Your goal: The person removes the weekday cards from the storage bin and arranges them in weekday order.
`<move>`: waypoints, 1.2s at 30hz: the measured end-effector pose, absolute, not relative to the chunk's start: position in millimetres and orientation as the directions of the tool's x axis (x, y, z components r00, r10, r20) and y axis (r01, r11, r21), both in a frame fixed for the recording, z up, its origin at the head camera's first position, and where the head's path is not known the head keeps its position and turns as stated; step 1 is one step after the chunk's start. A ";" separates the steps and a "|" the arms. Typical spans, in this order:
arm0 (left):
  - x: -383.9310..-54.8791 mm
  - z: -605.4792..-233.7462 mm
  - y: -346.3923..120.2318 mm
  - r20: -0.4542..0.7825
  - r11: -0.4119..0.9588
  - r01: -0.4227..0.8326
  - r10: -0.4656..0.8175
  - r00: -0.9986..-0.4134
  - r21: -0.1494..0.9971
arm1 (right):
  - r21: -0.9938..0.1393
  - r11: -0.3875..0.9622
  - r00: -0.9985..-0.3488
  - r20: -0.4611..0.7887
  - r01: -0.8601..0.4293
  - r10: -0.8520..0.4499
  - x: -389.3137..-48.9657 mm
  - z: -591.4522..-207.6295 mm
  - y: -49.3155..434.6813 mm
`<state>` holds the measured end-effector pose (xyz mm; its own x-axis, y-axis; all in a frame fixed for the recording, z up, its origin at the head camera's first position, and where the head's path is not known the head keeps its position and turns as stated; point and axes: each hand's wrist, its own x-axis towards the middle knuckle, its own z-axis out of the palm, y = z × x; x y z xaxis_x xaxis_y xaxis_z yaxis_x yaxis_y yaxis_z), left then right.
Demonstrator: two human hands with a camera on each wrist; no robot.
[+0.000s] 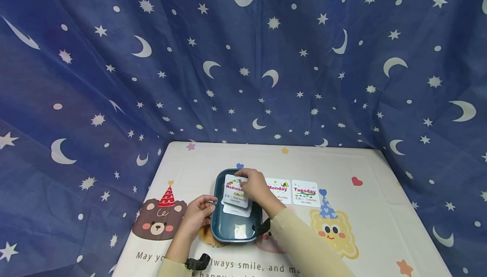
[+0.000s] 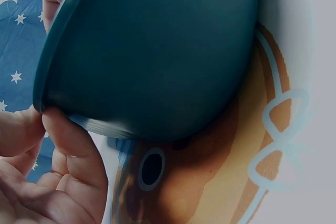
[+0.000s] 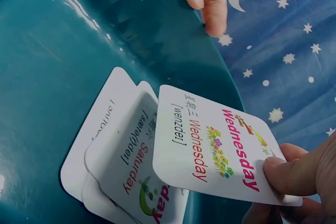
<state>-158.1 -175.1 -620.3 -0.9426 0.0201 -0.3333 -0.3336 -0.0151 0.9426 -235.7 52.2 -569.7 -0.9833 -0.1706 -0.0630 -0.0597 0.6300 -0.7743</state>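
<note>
My right hand (image 1: 254, 186) pinches the "Wednesday" card (image 1: 233, 194) by its top edge, thumb on the printed face. In the right wrist view that card (image 3: 210, 145) is raised and tilted over a small pile. On top of the pile lies a "Saturday" card (image 3: 126, 153), with more white cards (image 3: 107, 114) beneath it. The pile sits in a dark teal tray (image 1: 222, 231). My left hand (image 1: 198, 214) holds the tray's left rim between thumb and fingers; the left wrist view shows the tray's outer wall (image 2: 152, 61) from close by.
Right of the tray, a "Monday" card (image 1: 280, 189), partly covered by the right hand and arm, and a "Tuesday" card (image 1: 306, 193) lie side by side, face up. A cartoon-printed white cloth (image 1: 380, 209) covers the table. Behind hangs a blue star-and-moon curtain (image 1: 289, 48).
</note>
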 end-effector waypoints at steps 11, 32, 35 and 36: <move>-158.0 -619.3 -174.3 -0.335 0.003 -0.335 0.010 -0.942 0.942 | -0.828 0.561 -0.990 -0.082 0.001 -0.118 -238.6 -567.7 73.8; -158.5 -620.2 -173.6 -0.340 0.005 -0.340 0.001 -0.940 0.940 | -0.858 0.510 -0.996 -0.080 0.054 -0.028 -232.9 -563.2 132.1; -159.1 -620.7 -174.1 -0.343 0.002 -0.343 0.002 -0.939 0.939 | -0.859 0.509 -0.996 -0.079 0.052 -0.031 -232.6 -563.7 141.3; -159.3 -620.7 -174.1 -0.343 0.003 -0.342 0.003 -0.940 0.940 | -0.860 0.508 -0.996 -0.079 0.052 -0.034 -232.5 -564.1 144.4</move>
